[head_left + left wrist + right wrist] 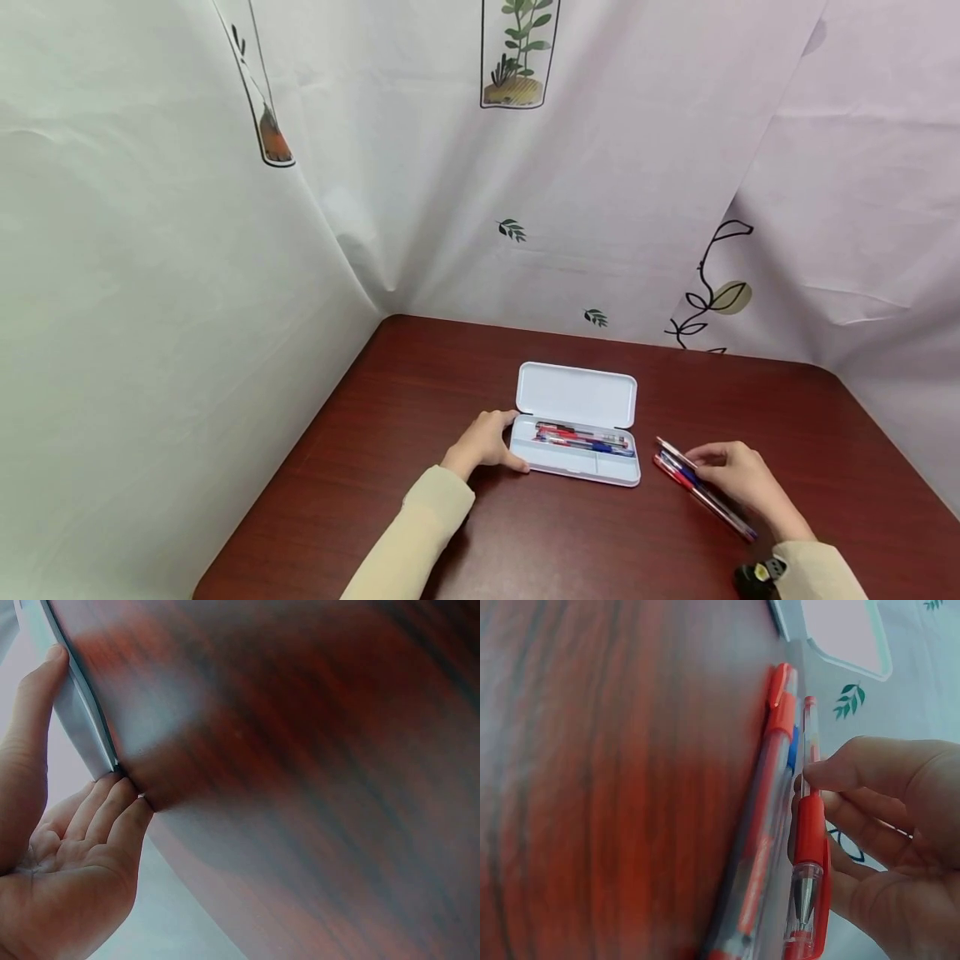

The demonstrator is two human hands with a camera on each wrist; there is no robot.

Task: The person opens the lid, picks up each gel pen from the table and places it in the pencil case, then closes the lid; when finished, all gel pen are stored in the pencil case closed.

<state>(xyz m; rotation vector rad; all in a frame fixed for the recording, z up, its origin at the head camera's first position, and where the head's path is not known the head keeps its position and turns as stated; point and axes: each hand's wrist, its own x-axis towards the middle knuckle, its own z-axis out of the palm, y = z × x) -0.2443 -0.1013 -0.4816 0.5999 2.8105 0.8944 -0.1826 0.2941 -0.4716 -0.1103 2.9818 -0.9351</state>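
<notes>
An open white pencil case (577, 467) lies on the dark red table (420, 392), its lid (577, 393) folded back. Several red and blue pens (583, 439) lie in its tray. My left hand (491, 443) holds the case's left end; in the left wrist view the thumb (37, 697) lies along the case edge (79, 712) and the fingers (112, 806) touch its corner. To the right of the case, my right hand (731, 471) rests on a small bunch of loose pens (701, 490). Its thumb and fingers pinch one red pen (810, 825), while the other pens (769, 802) lie on the table beside it.
Pale cloth with printed plants (517, 58) hangs round the table on the left, back and right. The table's front left edge (247, 517) runs close to the left cloth. A small black device (759, 575) sits by my right sleeve.
</notes>
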